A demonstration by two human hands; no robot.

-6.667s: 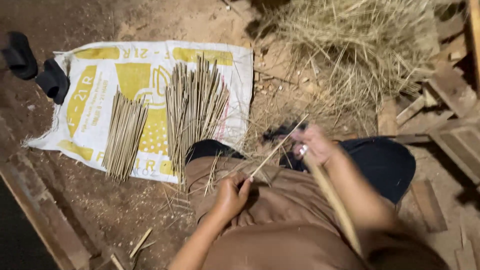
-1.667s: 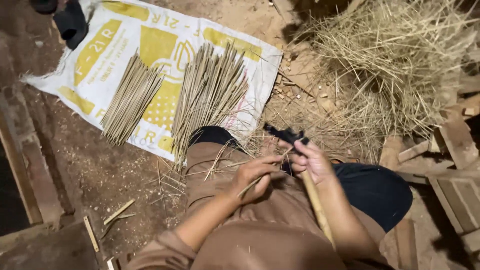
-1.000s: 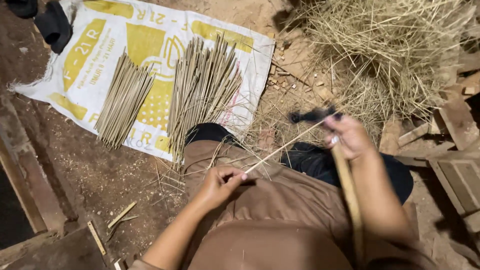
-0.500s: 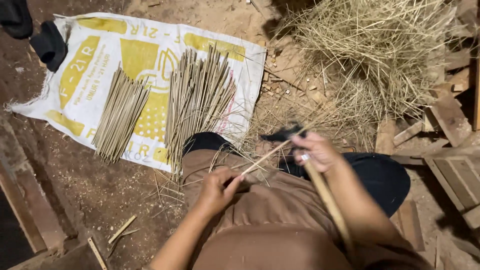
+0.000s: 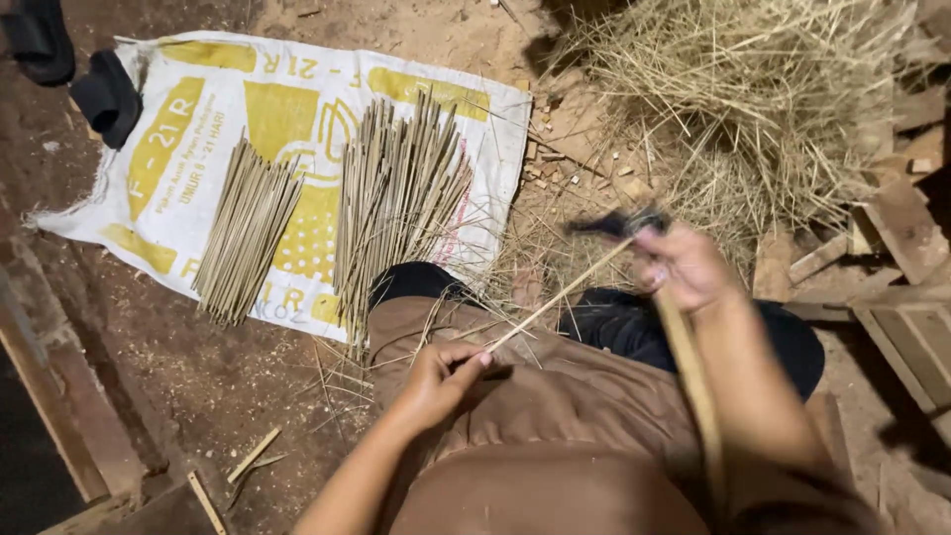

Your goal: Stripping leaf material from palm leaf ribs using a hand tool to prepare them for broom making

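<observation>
My left hand (image 5: 439, 380) pinches the near end of a thin bamboo stick (image 5: 557, 298) over my brown-clad lap. My right hand (image 5: 684, 266) is blurred and grips a knife with a dark blade (image 5: 619, 224) and a long pale wooden handle (image 5: 690, 381), the blade meeting the stick's far end. Two piles of finished thin sticks lie on a white and yellow sack (image 5: 208, 119): a smaller pile (image 5: 248, 230) on the left and a larger pile (image 5: 396, 198) beside it.
A heap of pale shavings and straw (image 5: 753, 109) fills the upper right. Wooden boards (image 5: 906, 297) lie at the right edge, a plank (image 5: 59, 396) at the lower left. Dark sandals (image 5: 104, 94) rest by the sack's corner. The ground is dirt.
My right hand with the knife has slid outward along the stick, away from my left hand. My left hand stays on the stick's near end. The view has shifted slightly.
</observation>
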